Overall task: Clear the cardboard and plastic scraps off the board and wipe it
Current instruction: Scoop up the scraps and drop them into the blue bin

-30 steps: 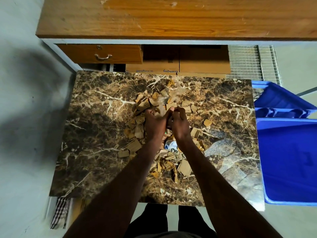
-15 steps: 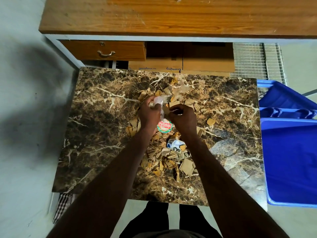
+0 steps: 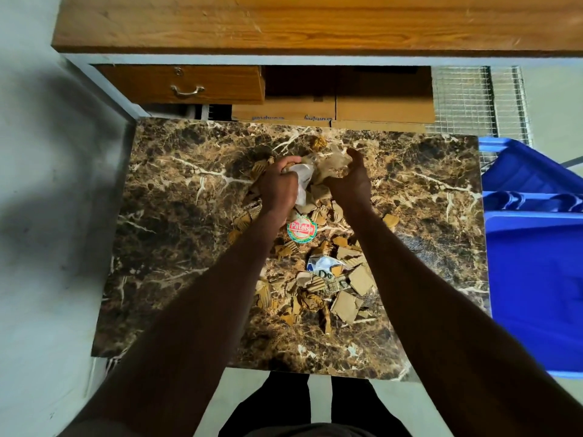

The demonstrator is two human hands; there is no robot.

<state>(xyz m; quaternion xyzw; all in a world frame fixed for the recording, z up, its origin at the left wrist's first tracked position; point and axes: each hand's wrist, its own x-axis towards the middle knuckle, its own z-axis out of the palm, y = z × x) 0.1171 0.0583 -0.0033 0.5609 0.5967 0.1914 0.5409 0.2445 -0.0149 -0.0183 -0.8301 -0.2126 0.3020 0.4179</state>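
1. At the bottom of the frame the person's legs stand at the near edge of the board [image 3: 176,247], a marble-patterned slab filling the middle of the view.
2. Just above that edge, lower centre, lies a loose heap of cardboard scraps [image 3: 347,305], with a crumpled blue-and-white wrapper [image 3: 325,266] among them and a round red-and-green label [image 3: 301,230] a little higher.
3. Higher, at centre, the left hand [image 3: 277,187] has its fingers curled round a white plastic scrap [image 3: 303,181]; the right hand [image 3: 350,181] cups a clear plastic wad [image 3: 331,164] with its fingers bent round it.
4. The step in hand looks like gathering the plastic. It would go best by bunching both pieces into one tight wad, so nothing trails or drags cardboard off the left edge, then carrying it right.
5. At the right edge of the frame, beside the board, stands a blue bin [image 3: 536,279], the likely drop point.
6. Most scraps remain, so wiping is some way off.
7. Farthest, at the top: a drawer [image 3: 186,85], cartons [image 3: 331,111] and a wooden tabletop [image 3: 315,23].
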